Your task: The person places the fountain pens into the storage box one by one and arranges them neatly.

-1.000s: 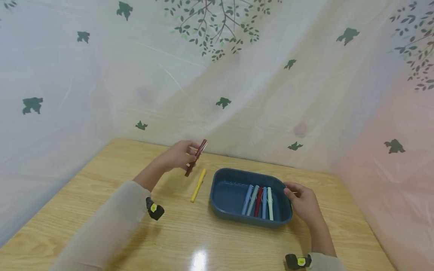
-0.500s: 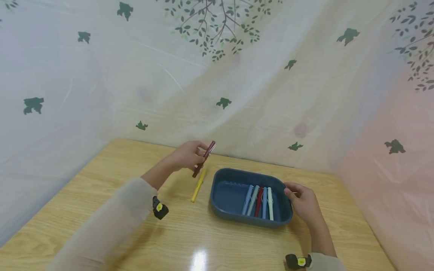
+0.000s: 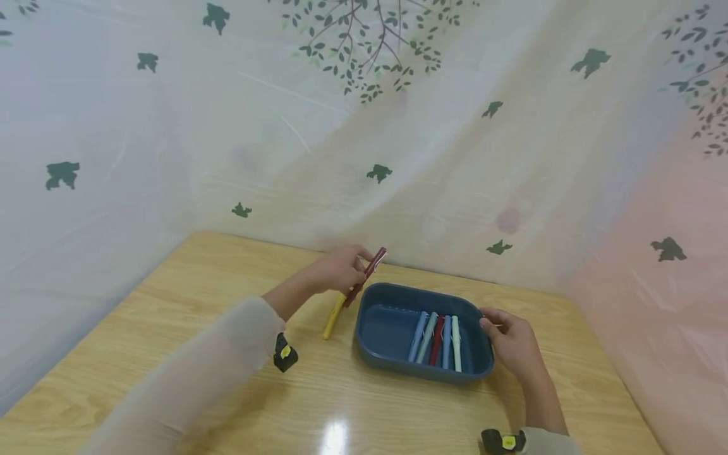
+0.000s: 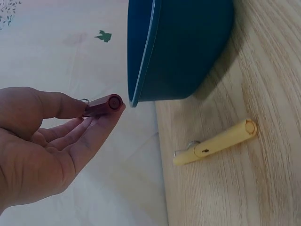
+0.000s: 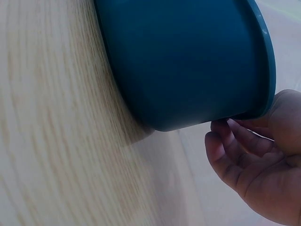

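My left hand [image 3: 340, 269] pinches a dark red pen [image 3: 375, 261] between thumb and fingers, just left of the blue box. In the left wrist view the pen's round end [image 4: 114, 102] faces the camera, beside the box rim [image 4: 142, 75]. Below that hand a yellow pen [image 3: 333, 320] lies on the table, its far end covered in the head view. My right hand [image 3: 516, 346] grips the right end of the box [image 3: 398, 368], thumb at the rim and fingers against the outer wall [image 5: 188, 70].
Inside the box several pens lie side by side in its right half: blue, grey-green, a red pen [image 3: 436, 341], another blue and a pale green pen [image 3: 457, 344]. The box's left half shows bare floor [image 3: 387, 328]. A printed curtain [image 3: 284, 158] hangs behind the wooden table [image 3: 273, 404].
My left hand has carried the dark red pen rightward, from left of the yellow pen to near the box's left rim. My right hand keeps its grip on the box.
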